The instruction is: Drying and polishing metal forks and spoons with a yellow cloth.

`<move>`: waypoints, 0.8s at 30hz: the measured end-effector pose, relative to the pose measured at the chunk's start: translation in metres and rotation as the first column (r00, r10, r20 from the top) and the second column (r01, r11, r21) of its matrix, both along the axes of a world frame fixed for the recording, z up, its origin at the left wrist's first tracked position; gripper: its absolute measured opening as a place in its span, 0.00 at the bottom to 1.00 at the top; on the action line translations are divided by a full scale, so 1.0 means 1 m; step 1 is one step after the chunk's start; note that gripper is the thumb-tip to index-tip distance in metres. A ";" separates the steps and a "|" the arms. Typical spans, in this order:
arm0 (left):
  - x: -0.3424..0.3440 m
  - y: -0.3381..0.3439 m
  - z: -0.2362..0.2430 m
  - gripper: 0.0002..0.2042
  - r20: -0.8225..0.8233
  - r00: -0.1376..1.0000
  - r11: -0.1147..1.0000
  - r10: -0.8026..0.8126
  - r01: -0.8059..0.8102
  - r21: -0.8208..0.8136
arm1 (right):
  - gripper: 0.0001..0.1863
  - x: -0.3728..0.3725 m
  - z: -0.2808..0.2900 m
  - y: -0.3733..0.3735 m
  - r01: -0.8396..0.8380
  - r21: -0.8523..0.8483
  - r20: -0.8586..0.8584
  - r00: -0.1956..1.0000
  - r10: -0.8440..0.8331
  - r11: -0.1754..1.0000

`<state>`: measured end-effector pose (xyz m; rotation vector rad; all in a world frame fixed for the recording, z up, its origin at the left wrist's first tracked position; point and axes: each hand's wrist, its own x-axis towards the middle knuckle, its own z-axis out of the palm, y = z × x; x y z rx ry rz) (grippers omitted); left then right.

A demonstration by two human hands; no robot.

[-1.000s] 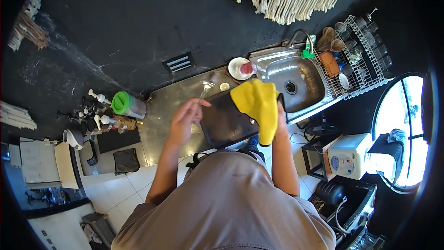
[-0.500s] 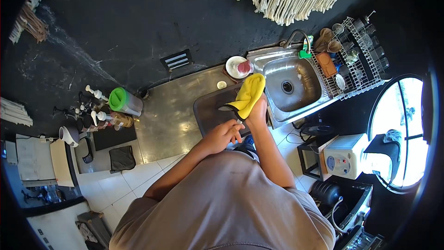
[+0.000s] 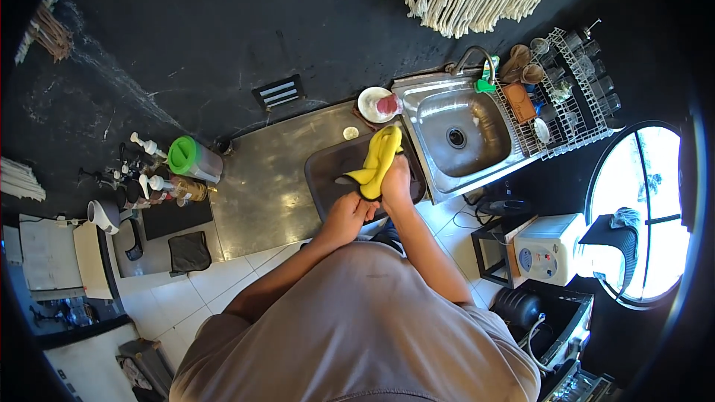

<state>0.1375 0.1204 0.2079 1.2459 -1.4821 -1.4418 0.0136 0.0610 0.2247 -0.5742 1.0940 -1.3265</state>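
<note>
My right hand [image 3: 397, 179] grips a yellow cloth with a dark edge [image 3: 376, 160], bunched around a metal utensil [image 3: 346, 179] over a dark brown tray [image 3: 322, 179] on the steel counter. My left hand [image 3: 350, 216] is just below, its fingers closed on the utensil's handle, which is mostly hidden. A white dish with a pink item [image 3: 370, 104] and a small pale round object [image 3: 350, 133] lie beyond the tray.
A steel sink [image 3: 436, 115] with faucet is right of the tray, beside a loaded wire drying rack [image 3: 555, 145]. A green-lidded jug [image 3: 182, 155] and pump bottles [image 3: 156, 184] stand left. A water dispenser [image 3: 544, 253] is at lower right.
My hands have come together: the left moved right with the utensil, and the yellow cloth, earlier spread out, is now bunched around it. The view has shifted slightly.
</note>
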 end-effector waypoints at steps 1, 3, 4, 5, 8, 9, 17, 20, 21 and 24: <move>0.001 -0.004 -0.002 0.12 0.001 1.000 1.000 0.000 0.000 -0.001 | 0.16 0.007 0.007 0.004 0.040 0.039 -0.070 0.997 -0.037 0.998; 0.002 -0.004 -0.010 0.12 -0.127 0.983 0.991 0.131 -0.126 0.047 | 0.16 0.013 -0.004 0.017 -0.055 0.013 0.068 0.996 0.054 0.998; 0.002 -0.005 -0.023 0.14 -0.219 0.964 0.989 0.150 -0.144 0.046 | 0.16 0.016 -0.022 0.015 0.000 -0.054 0.127 0.992 0.007 0.999; 0.003 -0.007 -0.028 0.14 -0.216 0.965 0.989 0.150 -0.144 0.045 | 0.16 0.016 -0.022 0.016 0.000 -0.054 0.130 0.991 0.007 0.999; 0.019 -0.012 -0.021 0.14 -0.255 0.962 0.975 -0.100 0.146 0.170 | 0.18 0.008 -0.015 0.023 0.005 0.019 0.245 0.969 -0.010 1.000; 0.029 -0.017 -0.016 0.15 -0.200 0.944 0.953 -0.264 0.287 0.095 | 0.19 0.008 -0.018 0.019 0.134 0.051 0.174 0.975 -0.141 0.990; 0.038 -0.042 0.034 0.17 -0.228 0.974 0.997 -0.014 -0.004 -0.079 | 0.19 -0.006 -0.009 0.025 -0.224 -0.072 0.246 0.941 0.234 0.972; 0.027 -0.043 0.017 0.15 -0.402 0.916 1.000 -0.022 0.025 0.001 | 0.18 0.003 -0.027 0.032 -0.229 -0.042 0.419 0.880 0.225 0.973; 0.025 -0.038 0.016 0.16 -0.543 0.838 0.977 0.055 0.068 0.203 | 0.18 0.002 -0.026 0.033 -0.227 -0.043 0.419 0.880 0.223 0.973; 0.028 -0.030 0.020 0.16 -0.713 0.687 0.929 0.137 0.161 0.333 | 0.17 -0.006 -0.039 0.040 -0.368 0.050 0.515 0.806 0.291 0.929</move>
